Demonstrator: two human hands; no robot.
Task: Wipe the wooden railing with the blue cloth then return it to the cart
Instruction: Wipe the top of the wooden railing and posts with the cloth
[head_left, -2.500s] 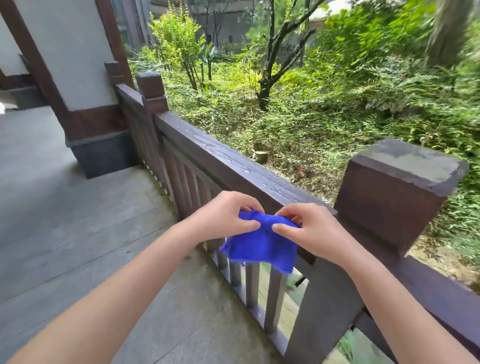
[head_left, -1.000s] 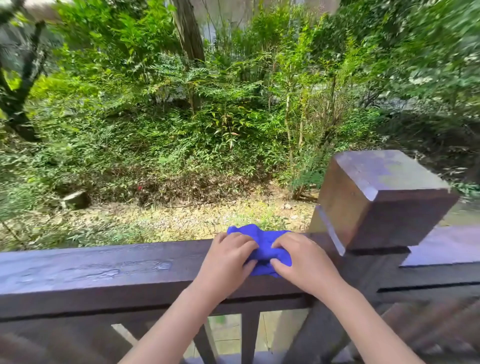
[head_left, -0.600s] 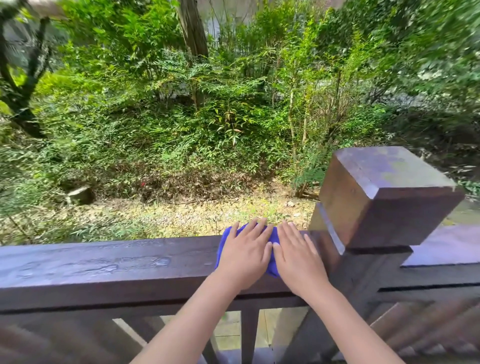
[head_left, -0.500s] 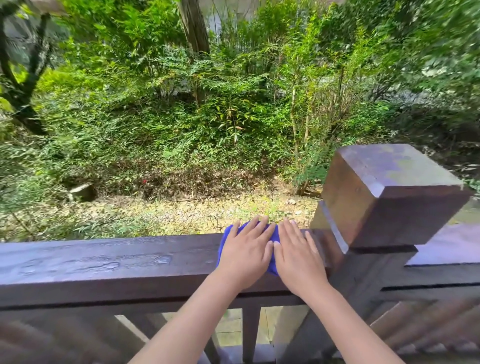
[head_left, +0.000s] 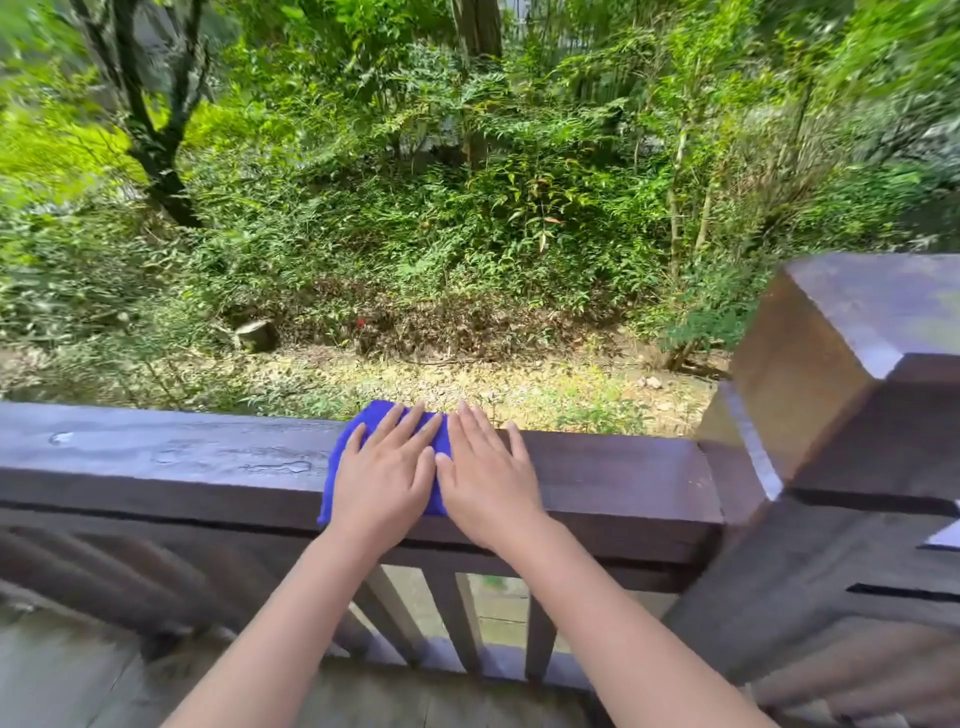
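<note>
One blue cloth (head_left: 347, 457), two hands, one square post (head_left: 852, 395) — left hand (head_left: 385, 474) and right hand (head_left: 485, 475) pressed flat side by side, fingers spread wide, on the cloth atop the wooden railing (head_left: 171, 460). Shifted leftward along the rail since half a second ago, now well apart from the post instead of just beside it. Most of the cloth hidden beneath both palms — post cut off at the right edge

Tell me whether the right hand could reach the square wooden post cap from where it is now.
Probably yes. The right hand lies flat on the blue cloth, and bare dark wooden railing runs unobstructed to the square wooden post cap on its right.
</note>
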